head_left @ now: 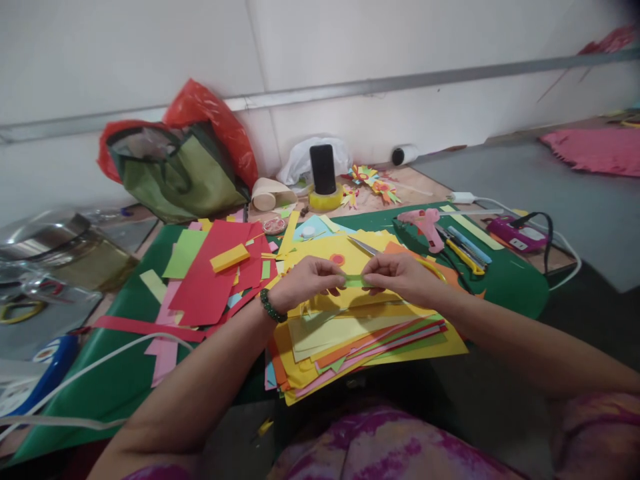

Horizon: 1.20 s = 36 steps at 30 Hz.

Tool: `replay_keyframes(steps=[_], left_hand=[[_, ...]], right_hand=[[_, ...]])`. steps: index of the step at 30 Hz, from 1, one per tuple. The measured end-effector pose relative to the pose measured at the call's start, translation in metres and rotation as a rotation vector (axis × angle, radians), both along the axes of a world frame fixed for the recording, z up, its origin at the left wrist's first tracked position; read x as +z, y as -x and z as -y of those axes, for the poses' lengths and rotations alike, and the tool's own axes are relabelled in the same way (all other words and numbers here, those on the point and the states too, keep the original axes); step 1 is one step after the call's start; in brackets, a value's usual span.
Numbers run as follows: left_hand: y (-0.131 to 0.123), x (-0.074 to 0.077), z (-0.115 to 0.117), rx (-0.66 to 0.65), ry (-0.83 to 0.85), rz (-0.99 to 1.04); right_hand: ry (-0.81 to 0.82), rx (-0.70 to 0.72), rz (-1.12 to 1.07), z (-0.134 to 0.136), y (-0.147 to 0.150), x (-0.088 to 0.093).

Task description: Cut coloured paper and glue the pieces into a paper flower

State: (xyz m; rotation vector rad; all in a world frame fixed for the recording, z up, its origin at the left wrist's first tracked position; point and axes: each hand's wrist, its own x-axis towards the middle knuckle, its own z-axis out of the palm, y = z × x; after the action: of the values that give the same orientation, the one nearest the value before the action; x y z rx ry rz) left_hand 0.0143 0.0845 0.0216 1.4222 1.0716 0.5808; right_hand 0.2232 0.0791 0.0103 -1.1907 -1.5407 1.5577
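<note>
Between my two hands a small green paper strip (pixel 355 281) is stretched, one end pinched by each. My left hand (pixel 316 279), with a dark beaded bracelet (pixel 273 307) on its wrist, grips the left end. The fingers of my right hand (pixel 393 273) are closed on the right end. Both hands are above a thick stack of coloured paper (pixel 325 337), yellow on top. Just beyond them, scissors (pixel 365 247) lie on the paper, their handle partly covered by my right hand. A small orange-red paper disc (pixel 337 260) rests on the yellow sheet.
Red paper sheets (pixel 215 273) and scraps spread to the left on a green mat (pixel 515 287). At right are a pink glue gun (pixel 425 227), a yellow cutter (pixel 465 257) and a purple device (pixel 517 233). A phone (pixel 323 169) stands behind; a green bag (pixel 175 173) is back left.
</note>
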Motion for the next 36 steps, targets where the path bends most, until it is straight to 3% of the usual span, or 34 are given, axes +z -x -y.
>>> replay_keyframes(steps=[4,12,19,23,36], left_hand=[[-0.001,0.001,0.002,-0.034,0.024,-0.062],[0.004,-0.003,-0.002,-0.024,0.137,0.024],[0.004,-0.004,-0.001,-0.059,0.246,0.162],[0.004,-0.001,0.001,-0.079,0.275,0.191],[-0.007,-0.003,0.009,-0.05,0.005,0.004]], right_hand=[[0.025,0.014,-0.021,-0.002,-0.001,-0.004],[-0.041,0.011,-0.093,-0.004,-0.004,-0.011],[-0.325,0.054,0.032,-0.002,-0.004,-0.003],[-0.323,0.065,0.031,0.0,-0.004,-0.002],[-0.259,0.001,0.057,0.0,0.004,-0.006]])
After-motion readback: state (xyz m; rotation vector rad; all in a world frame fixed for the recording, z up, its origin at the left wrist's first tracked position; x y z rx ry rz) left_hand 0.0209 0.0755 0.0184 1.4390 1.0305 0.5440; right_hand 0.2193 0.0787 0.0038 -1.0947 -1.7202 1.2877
